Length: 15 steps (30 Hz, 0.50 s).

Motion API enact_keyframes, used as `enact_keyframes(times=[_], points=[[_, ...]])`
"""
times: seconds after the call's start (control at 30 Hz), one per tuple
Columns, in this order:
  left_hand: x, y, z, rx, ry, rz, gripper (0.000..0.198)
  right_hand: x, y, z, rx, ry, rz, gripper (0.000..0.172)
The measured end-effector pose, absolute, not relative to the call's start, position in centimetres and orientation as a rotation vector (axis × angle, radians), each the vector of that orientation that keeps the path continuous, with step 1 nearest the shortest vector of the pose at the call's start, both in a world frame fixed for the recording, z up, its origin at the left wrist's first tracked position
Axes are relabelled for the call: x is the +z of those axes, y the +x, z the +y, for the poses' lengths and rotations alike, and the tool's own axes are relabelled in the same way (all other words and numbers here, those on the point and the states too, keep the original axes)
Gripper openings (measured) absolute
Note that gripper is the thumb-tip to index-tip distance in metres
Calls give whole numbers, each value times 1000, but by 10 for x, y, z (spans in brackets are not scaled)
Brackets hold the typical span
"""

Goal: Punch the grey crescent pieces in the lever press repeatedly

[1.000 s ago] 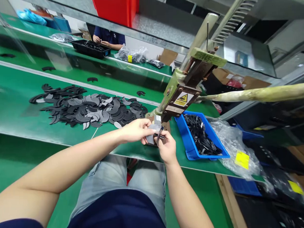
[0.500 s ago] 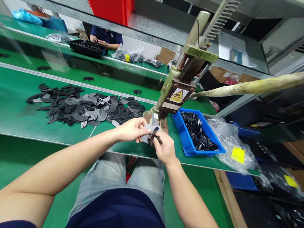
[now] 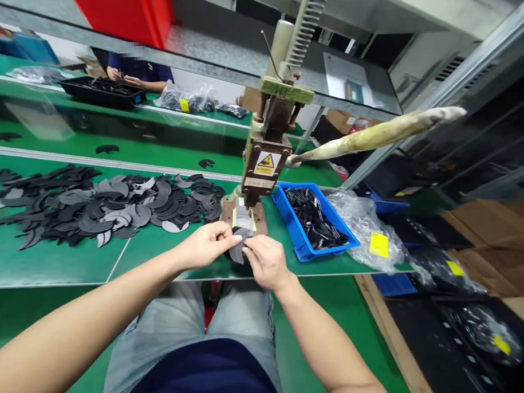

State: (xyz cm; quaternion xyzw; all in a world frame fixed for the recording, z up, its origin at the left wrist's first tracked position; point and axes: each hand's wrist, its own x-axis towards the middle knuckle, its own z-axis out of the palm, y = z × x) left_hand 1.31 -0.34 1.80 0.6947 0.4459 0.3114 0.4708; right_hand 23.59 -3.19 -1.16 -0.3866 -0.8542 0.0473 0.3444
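Both hands meet in front of the base of a hand press (image 3: 264,156). My left hand (image 3: 210,244) pinches a curved grey piece (image 3: 237,253) between thumb and fingers. From the other side, my right hand (image 3: 267,259) grips the same piece, with a darker part at its edge; how the two fit together is too small to make out. Just beyond the fingertips is the press base plate (image 3: 258,219), with a pale fixture on it. A wide heap of crescent-shaped grey and black pieces (image 3: 129,207) lies left of my left hand.
Right of the press stands a blue bin (image 3: 305,255) of small black parts, with a clear plastic bag (image 3: 352,216) beside it. The press lever (image 3: 380,132) sticks out to the right. Across the bench a person (image 3: 141,72) works near a black tray (image 3: 69,88).
The view has swung right, so the bench things sit further left. The curved piece has turned in my hands, and its grey face shows more now.
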Motion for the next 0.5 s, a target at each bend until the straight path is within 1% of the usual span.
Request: enact_keyframes(times=[0.07,0.17,0.27,0.33,0.43,0.5], points=[[19,15,-3,822,1618,1010,45,-7,242,-36,122,-977,-2208,20],[21,20,-5,919,1512,877,38,3,251,-37,139,-947,-2203,21],[23,23,-9,801,1473,767,37,16,259,-37,203,-921,-2232,19],[27,24,-13,804,1617,770,33,26,262,-39,267,-922,-2246,20],[33,21,-13,920,2001,702,24,40,269,-39,532,-1052,-2136,22],[31,15,-6,949,2188,612,28,49,280,-32,719,-1196,-2004,22]])
